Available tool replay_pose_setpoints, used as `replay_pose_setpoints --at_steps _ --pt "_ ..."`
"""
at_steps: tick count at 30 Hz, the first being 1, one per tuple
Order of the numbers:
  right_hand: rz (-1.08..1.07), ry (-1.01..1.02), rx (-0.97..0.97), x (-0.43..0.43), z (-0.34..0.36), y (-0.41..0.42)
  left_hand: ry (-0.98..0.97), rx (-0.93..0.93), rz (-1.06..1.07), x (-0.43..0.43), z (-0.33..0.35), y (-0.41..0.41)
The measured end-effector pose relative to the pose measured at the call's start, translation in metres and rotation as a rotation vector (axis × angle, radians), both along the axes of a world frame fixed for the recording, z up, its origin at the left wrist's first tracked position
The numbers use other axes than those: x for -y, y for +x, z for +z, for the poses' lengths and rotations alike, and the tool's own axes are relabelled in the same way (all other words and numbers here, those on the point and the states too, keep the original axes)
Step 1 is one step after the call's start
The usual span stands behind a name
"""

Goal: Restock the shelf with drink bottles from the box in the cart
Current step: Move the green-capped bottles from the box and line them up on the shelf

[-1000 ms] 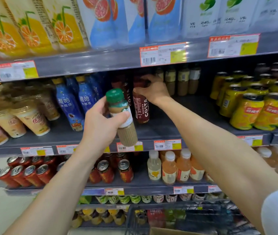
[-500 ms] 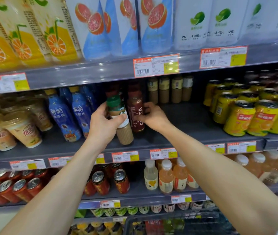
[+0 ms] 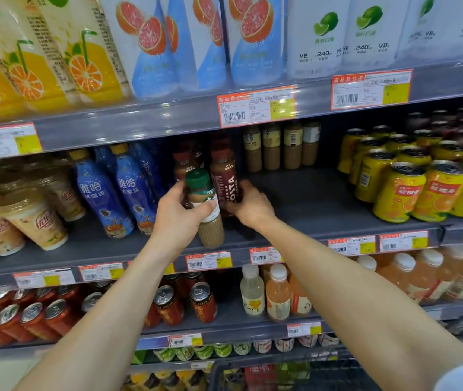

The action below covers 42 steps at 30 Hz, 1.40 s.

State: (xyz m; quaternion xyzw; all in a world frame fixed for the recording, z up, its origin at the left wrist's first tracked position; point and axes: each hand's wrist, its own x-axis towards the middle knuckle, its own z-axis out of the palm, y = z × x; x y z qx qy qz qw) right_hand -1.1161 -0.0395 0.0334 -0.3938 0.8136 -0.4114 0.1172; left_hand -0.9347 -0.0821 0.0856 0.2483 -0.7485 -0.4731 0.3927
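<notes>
My left hand grips a green-capped beige coffee bottle upright just in front of the middle shelf. My right hand holds the lower part of a dark red Costa bottle that stands on that shelf, right beside the green-capped one. More dark red bottles stand behind it. Several beige Starbucks bottles stand at the back of the shelf, with bare shelf in front of them. The cart shows at the bottom edge; its box is out of view.
Blue coffee bottles and milk-tea cups stand to the left, yellow orange-drink cans to the right. Tall cartons fill the shelf above. Red cans and pale juice bottles fill the shelf below.
My right hand drew back from deep in the shelf to the front, bringing the Costa bottle forward. My left hand carried the green-capped bottle closer to the shelf, next to it.
</notes>
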Motion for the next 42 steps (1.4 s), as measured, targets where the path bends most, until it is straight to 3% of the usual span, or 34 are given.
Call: replay_pose_setpoints --at_steps 13,19,24,27,33,36,42 --pt "0.089 0.038 0.022 -0.007 -0.002 0.001 0.007 -0.021 -0.073 -0.005 0.001 0.003" --pt "0.037 -0.123 0.145 -0.043 -0.005 -0.006 0.035 -0.027 -0.099 -0.009 0.000 -0.006" --pt "0.257 -0.183 0.286 -0.086 -0.007 -0.006 0.043 -0.038 -0.106 -0.019 -0.001 -0.026" --pt "0.294 -0.136 0.218 -0.096 -0.004 -0.001 0.047 -0.018 -0.101 -0.028 -0.001 -0.044" --pt "0.157 -0.140 0.095 -0.097 -0.007 -0.002 0.025 0.003 -0.149 -0.039 -0.006 -0.068" --pt "0.080 -0.152 0.031 -0.101 -0.008 -0.012 -0.075 0.159 -0.128 -0.033 -0.020 -0.062" --pt "-0.092 -0.103 -0.030 -0.104 -0.007 -0.064 -0.519 0.656 -0.033 -0.021 -0.071 -0.038"
